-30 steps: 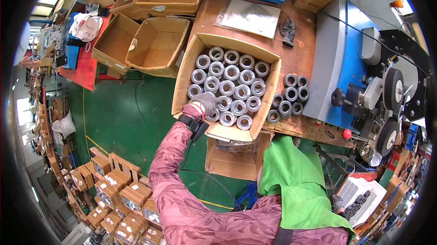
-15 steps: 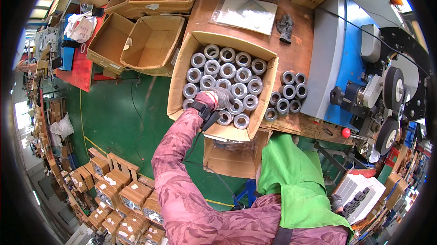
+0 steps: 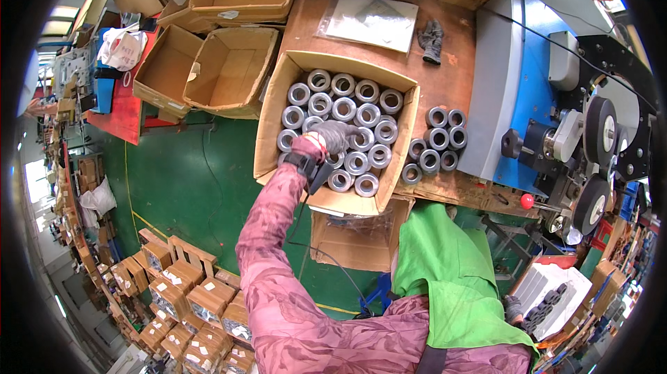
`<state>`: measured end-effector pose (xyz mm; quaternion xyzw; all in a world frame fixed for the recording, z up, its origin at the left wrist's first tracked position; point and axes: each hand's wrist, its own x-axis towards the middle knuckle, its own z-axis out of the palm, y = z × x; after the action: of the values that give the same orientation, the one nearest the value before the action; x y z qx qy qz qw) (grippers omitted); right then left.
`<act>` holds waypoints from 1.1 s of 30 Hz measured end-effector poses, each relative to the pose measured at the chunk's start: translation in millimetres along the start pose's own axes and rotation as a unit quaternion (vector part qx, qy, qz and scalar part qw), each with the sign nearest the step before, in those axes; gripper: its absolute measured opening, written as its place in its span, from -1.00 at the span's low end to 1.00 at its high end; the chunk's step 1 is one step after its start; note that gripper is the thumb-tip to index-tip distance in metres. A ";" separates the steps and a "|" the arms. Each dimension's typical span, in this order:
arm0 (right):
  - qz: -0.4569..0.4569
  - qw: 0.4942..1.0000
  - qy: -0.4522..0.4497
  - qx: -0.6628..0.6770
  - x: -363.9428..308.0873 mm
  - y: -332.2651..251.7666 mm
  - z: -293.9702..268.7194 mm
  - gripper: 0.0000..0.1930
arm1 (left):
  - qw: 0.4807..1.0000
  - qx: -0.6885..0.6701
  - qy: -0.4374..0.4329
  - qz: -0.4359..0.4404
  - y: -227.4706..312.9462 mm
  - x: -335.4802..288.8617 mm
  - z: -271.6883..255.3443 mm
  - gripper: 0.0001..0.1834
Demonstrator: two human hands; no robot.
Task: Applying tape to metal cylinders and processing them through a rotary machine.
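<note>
My left hand (image 3: 331, 139), in a grey glove, lies over a cardboard box (image 3: 272, 134) packed with upright thick metal rings (image 3: 343, 108). Its fingers stretch to the right, and the fingertips touch the rim of one ring (image 3: 362, 140) near the middle. The palm covers some rings beneath it. At the lower right is my right hand (image 3: 513, 309), also gloved, partly hidden by the green apron and sleeve. It is beside a white foam-like block (image 3: 564, 292) with a row of dark rings (image 3: 545, 310); its fingers are too small to make out.
Several loose rings (image 3: 438, 138) stand on the wooden table right of the box. Beyond them is a blue-grey machine (image 3: 517, 96) with black wheels. A grey glove (image 3: 431, 42) and a bagged sheet (image 3: 372, 21) lie farther back. More open cartons (image 3: 233, 68) are at left.
My left hand has moved slightly away from me and left across the rings, its fingers now stretched toward a ring near the middle. My right hand has stayed nearly in place.
</note>
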<state>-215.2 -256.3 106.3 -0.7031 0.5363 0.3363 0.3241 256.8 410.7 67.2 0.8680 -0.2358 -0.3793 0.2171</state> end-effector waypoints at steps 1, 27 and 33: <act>-0.034 0.999 -0.006 -0.024 -4.8 -10.0 6.3 -0.83 | 1.000 0.013 -0.018 -0.015 9.0 -6.0 3.7 -0.60; -0.010 0.998 -0.040 0.038 30.5 -16.0 2.0 -0.79 | 0.959 0.013 0.199 -0.204 114.1 -41.4 156.7 -0.88; -0.068 0.995 -0.041 0.056 20.4 -12.4 2.1 -0.81 | 0.958 0.031 0.205 -0.200 131.3 -60.0 162.9 -0.82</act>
<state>-199.3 -262.9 89.6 -0.7044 0.4917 0.3114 0.4062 64.7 308.6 72.9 0.9627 -0.0196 -0.2216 0.1537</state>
